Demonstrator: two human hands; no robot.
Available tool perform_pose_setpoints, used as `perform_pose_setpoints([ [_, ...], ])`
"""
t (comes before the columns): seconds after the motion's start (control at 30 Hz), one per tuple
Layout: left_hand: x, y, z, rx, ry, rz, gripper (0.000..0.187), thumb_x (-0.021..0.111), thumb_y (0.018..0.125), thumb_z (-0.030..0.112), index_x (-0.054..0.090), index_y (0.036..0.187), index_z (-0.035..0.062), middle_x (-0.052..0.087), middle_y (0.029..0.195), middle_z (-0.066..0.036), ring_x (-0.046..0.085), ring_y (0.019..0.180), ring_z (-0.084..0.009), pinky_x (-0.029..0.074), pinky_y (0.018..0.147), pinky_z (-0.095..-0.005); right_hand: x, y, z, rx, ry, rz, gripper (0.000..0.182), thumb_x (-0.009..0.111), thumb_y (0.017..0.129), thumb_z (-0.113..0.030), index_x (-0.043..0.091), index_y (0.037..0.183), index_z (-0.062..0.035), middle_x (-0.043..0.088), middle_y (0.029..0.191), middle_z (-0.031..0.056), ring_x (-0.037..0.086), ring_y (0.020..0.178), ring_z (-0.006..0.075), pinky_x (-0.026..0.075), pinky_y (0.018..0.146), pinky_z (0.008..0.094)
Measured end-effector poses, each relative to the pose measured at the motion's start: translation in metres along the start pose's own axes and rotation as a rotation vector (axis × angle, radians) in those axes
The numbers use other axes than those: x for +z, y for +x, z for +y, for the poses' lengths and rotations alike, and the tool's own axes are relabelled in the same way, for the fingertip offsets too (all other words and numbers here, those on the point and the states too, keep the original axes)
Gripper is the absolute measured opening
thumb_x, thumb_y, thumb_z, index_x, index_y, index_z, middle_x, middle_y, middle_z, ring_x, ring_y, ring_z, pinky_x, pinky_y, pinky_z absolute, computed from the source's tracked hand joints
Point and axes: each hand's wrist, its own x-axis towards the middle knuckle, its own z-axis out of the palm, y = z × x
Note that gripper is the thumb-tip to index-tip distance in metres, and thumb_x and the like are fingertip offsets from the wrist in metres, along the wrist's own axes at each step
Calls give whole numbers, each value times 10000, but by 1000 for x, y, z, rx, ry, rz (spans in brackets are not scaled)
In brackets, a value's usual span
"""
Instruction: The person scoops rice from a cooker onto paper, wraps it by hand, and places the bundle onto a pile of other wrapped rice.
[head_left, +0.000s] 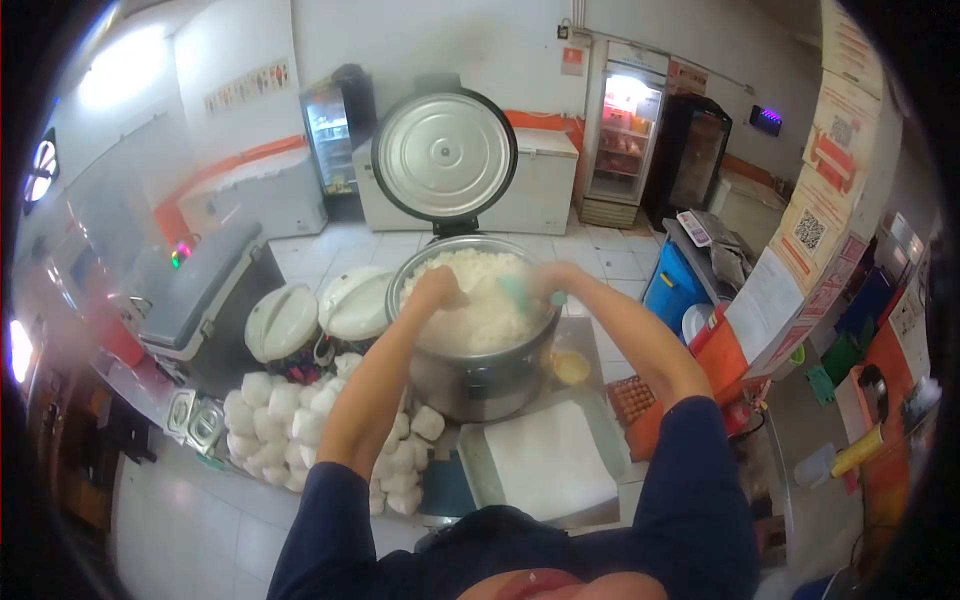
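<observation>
A large metal pot (478,385) with its round lid (444,154) raised behind it holds a heap of white rice (475,315). Over the left part of the rice is my left hand (439,289), closed, its grip on something too small to make out. My right hand (548,282) is at the pot's right side, wrapped round a pale green paddle (518,291) that is blurred and touches the rice. Below the pot lies a tray (480,470) lined with white paper (548,458). A small yellowish bowl (571,368) sits right of the pot.
White wrapped bundles (285,405) are piled at the left, near two lidded white containers (282,322). A grey cooler (205,290) stands farther left. Eggs in a carton (631,399) lie at the right, before a counter (815,460). Freezers (540,180) line the back wall.
</observation>
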Motion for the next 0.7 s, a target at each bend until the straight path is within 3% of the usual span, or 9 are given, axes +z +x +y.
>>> perform_pose_setpoints([
  [0.07,7,11,-13,50,33,15,347,731,662,265,723,855,-23,687,989,-248,675,920,-363,535,794,-414,7,-12,-12,194,393,4,220,409,855,-74,576,932,47,631,746,106,617,568,188,522,523,340],
  [0.33,43,43,-59,58,23,67,386,638,745,172,658,1056,-55,657,1051,-282,639,1027,-392,519,860,-433,53,86,73,93,978,-28,102,440,901,-62,495,942,13,531,646,42,519,480,84,456,402,220],
  [0.4,19,10,-42,-230,-678,-20,358,618,773,171,656,1055,-46,652,1041,-294,652,985,-378,517,837,-418,56,90,75,119,1107,-95,91,447,914,-70,490,941,6,519,639,31,505,473,61,445,384,204],
  [0.43,13,0,-37,-238,-686,-12,358,618,773,171,656,1055,-46,652,1041,-294,652,985,-378,517,837,-418,46,51,48,121,1198,-23,80,448,920,-68,486,941,0,508,635,22,486,467,49,427,369,196],
  [0.5,11,-17,-27,-211,-1060,-30,198,495,920,176,602,885,14,496,735,-54,430,567,-87,315,409,-272,31,-4,5,119,1273,39,70,448,927,-65,481,941,-6,497,631,14,468,461,37,409,354,187],
  [0.57,39,-8,-26,-160,-1035,104,260,466,943,210,606,933,-9,599,823,-137,558,597,-204,424,475,-360,21,-28,-21,77,1508,139,76,425,938,-51,482,953,-3,485,628,12,449,456,39,396,359,195],
  [0.63,49,-17,-13,443,-431,805,304,435,961,225,593,933,-33,648,942,-243,637,718,-382,486,647,-477,15,-33,-45,33,1467,226,94,419,933,-50,485,965,9,488,629,21,451,455,53,394,362,209],
  [0.67,42,-23,-4,222,-515,603,325,428,964,215,598,1024,-55,619,1065,-311,602,939,-484,453,850,-519,9,-35,-55,-7,1428,322,114,414,927,-50,489,976,20,490,630,30,453,455,67,392,365,223],
  [0.7,29,-31,5,221,-515,609,325,428,964,215,598,1024,-55,619,1065,-311,602,939,-484,453,850,-519,2,-39,-68,-10,1423,323,114,414,927,-50,489,976,20,490,630,30,453,455,67,392,365,223],
])
